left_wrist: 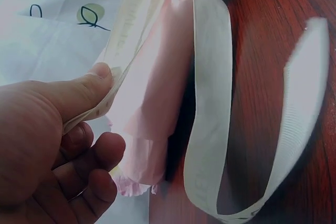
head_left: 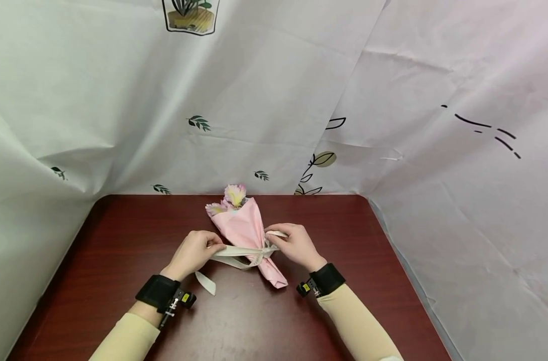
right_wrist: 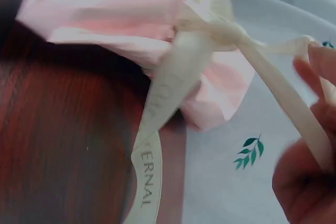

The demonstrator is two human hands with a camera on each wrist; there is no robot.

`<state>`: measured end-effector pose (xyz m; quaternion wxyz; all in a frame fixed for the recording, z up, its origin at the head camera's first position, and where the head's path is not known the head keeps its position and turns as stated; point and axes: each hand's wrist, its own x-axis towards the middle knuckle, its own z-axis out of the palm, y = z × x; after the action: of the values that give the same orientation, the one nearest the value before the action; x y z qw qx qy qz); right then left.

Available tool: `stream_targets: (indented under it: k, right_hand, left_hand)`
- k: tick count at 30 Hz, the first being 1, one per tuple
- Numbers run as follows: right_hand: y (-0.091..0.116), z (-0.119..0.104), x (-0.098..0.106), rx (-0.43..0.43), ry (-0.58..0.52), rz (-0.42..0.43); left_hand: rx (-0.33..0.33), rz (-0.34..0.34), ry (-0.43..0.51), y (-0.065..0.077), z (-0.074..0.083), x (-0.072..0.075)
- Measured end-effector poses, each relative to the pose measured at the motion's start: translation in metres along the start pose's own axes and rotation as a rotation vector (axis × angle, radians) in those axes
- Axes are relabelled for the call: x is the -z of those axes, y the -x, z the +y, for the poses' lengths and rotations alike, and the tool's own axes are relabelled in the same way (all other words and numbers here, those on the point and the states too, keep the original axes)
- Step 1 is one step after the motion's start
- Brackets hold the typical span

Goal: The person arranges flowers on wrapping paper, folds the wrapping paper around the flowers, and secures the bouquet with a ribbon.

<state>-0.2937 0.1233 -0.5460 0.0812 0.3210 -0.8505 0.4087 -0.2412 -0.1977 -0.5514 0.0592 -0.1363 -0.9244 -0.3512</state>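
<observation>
A small bouquet in pink paper lies slantwise on the table, its pink and yellow flowers toward the back. Cream ribbon is knotted around its narrow lower part. My left hand, left of the bouquet, pinches a stretch of ribbon between thumb and forefinger; its other fingers are loosely curled in the left wrist view. On the other side my right hand pinches a ribbon loop close to the knot. Printed letters show on a hanging ribbon tail in the right wrist view.
The dark red wooden table has a rounded back edge. White patterned cloth hangs behind it and along both sides. A loose ribbon end curls beside the left wrist. Each wrist wears a black strap with a small camera.
</observation>
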Motion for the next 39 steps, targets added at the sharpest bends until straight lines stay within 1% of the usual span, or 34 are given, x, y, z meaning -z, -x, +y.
stream_targets:
  k: [2,4,5,7,10,13,15,17,19,24,27,31,32,33,34,35,37,38,39]
  right_hand:
    - [0.0,-0.001,0.001,0.006,0.097,0.014]
    - [0.0,-0.001,0.004,0.001,0.103,-0.009]
    - [0.0,0.0,0.006,-0.001,0.076,-0.036]
    - [0.002,0.003,0.009,-0.003,-0.006,-0.103]
    - [0.004,0.011,0.012,-0.033,-0.18,-0.185]
    - [0.009,0.018,0.013,-0.089,-0.36,-0.202]
    - [0.011,0.022,0.012,-0.137,-0.488,-0.19]
    - [0.014,0.023,0.01,-0.164,-0.552,-0.165]
    - [0.015,0.023,0.009,-0.183,-0.567,-0.136]
    - [0.015,0.022,0.004,-0.224,-0.507,-0.065]
    - [0.015,0.02,0.001,-0.28,-0.555,-0.035]
    - [0.014,0.018,-0.003,-0.393,-0.67,0.04]
    - [0.015,0.018,-0.002,-0.411,-0.667,0.06]
    - [0.015,0.018,-0.002,-0.417,-0.632,0.072]
    - [0.015,0.018,0.0,-0.409,-0.581,0.069]
    - [0.015,0.019,0.002,-0.384,-0.503,0.049]
    - [0.015,0.021,0.008,-0.297,-0.3,-0.021]
    - [0.015,0.022,0.011,-0.242,-0.196,-0.059]
    - [0.014,0.022,0.014,-0.182,-0.113,-0.095]
  left_hand:
    - [0.005,-0.002,-0.003,0.001,0.0,0.0]
    - [0.005,-0.001,-0.004,0.001,-0.001,-0.001]
    - [0.003,0.002,-0.006,0.001,-0.002,-0.001]
    - [-0.009,0.012,-0.007,0.002,-0.003,-0.001]
    - [-0.017,0.026,-0.015,0.003,-0.006,-0.002]
    - [-0.011,0.027,-0.03,0.005,-0.01,-0.003]
    - [-0.006,0.02,-0.037,0.006,-0.011,-0.003]
    - [-0.002,0.012,-0.036,0.006,-0.012,-0.003]
    - [0.005,0.008,-0.031,0.007,-0.012,-0.003]
    - [0.008,0.003,-0.023,0.008,-0.013,-0.002]
    - [0.007,0.001,-0.023,0.008,-0.013,-0.002]
    - [0.011,0.001,-0.024,0.009,-0.012,-0.001]
    - [0.012,0.001,-0.026,0.009,-0.012,-0.001]
    - [0.014,0.0,-0.026,0.009,-0.012,-0.001]
    - [0.015,0.0,-0.029,0.009,-0.013,-0.001]
    - [0.015,0.0,-0.03,0.009,-0.012,0.0]
    - [0.014,0.001,-0.033,0.009,-0.012,0.0]
    - [0.015,0.001,-0.034,0.008,-0.012,0.0]
    - [0.016,0.002,-0.034,0.009,-0.012,0.0]
